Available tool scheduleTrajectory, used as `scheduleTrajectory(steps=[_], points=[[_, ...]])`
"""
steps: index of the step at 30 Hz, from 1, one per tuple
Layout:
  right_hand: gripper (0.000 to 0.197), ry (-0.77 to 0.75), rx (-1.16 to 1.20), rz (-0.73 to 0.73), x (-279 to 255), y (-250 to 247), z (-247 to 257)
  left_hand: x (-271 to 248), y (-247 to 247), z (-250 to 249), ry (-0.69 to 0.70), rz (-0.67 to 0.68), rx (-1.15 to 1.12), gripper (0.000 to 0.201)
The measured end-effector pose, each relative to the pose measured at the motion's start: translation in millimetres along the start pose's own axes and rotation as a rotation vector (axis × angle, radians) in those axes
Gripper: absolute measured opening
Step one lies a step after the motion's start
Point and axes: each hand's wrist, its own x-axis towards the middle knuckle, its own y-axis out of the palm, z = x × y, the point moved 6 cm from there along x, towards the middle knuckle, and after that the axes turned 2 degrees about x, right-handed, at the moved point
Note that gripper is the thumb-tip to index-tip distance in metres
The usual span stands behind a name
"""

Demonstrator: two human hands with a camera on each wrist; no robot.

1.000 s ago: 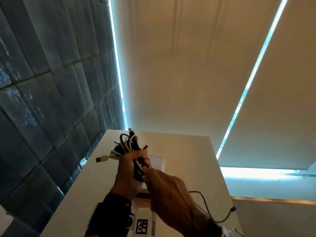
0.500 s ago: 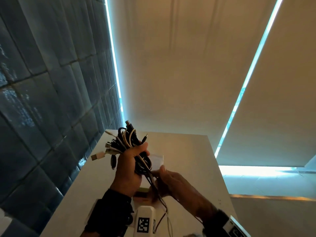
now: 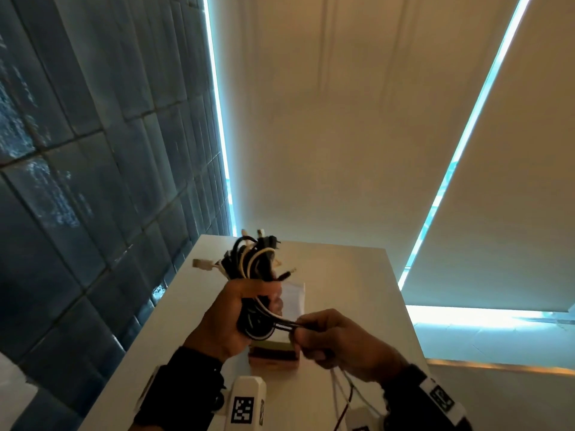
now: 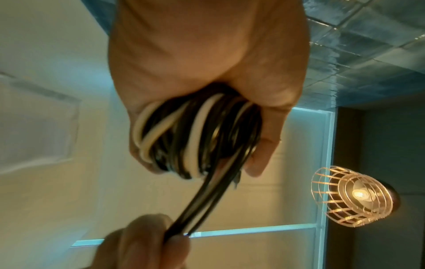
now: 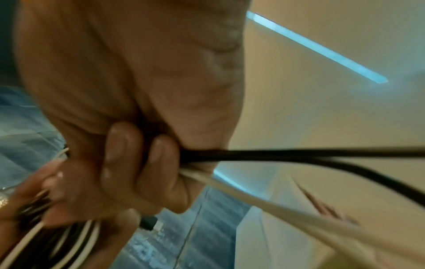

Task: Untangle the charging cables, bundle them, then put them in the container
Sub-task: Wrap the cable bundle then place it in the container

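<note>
A bundle of black and white charging cables (image 3: pixel 253 269) stands up out of my left hand (image 3: pixel 245 312), which grips it in a fist above the white table (image 3: pixel 348 281); plugs stick out at the top. In the left wrist view the coiled cable loops (image 4: pixel 195 134) fill that fist. My right hand (image 3: pixel 314 334) pinches several cable strands (image 3: pixel 284 323) pulled taut to the right of the bundle. The right wrist view shows the strands (image 5: pixel 287 154) clamped between thumb and fingers (image 5: pixel 158 154). Loose tails (image 3: pixel 342 396) hang below the right hand. A small container (image 3: pixel 273 353) sits under the hands, mostly hidden.
A dark tiled wall (image 3: pixel 93 181) runs along the table's left edge. Window blinds (image 3: pixel 357 119) hang behind the table's far edge. A white paper or packet (image 3: pixel 294 298) lies behind the left hand. A wire-cage lamp (image 4: pixel 354 196) shows in the left wrist view.
My right hand has moved from the bundle to its right side and drawn several strands taut. The left hand still grips the bundle, slightly lower and turned.
</note>
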Motion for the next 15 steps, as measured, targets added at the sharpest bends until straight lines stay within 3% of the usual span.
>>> scheduleTrajectory(steps=[5,8,10,12,15], points=[[0.013,-0.036,-0.583,-0.113,-1,-27,36,-8,5,9,-0.087,0.015,0.248,0.015],[0.012,-0.086,-0.784,-0.159,4,-32,49,-11,7,17,-0.184,0.059,0.323,0.031],[0.015,-0.105,-0.817,-0.165,6,-31,52,-14,13,21,-0.242,0.117,0.386,0.044],[0.032,-0.105,-0.804,-0.15,6,-31,55,-15,17,23,-0.233,0.132,0.446,0.037],[0.037,-0.096,-0.901,-0.18,6,-37,65,-19,19,27,-0.213,0.145,0.447,0.031]])
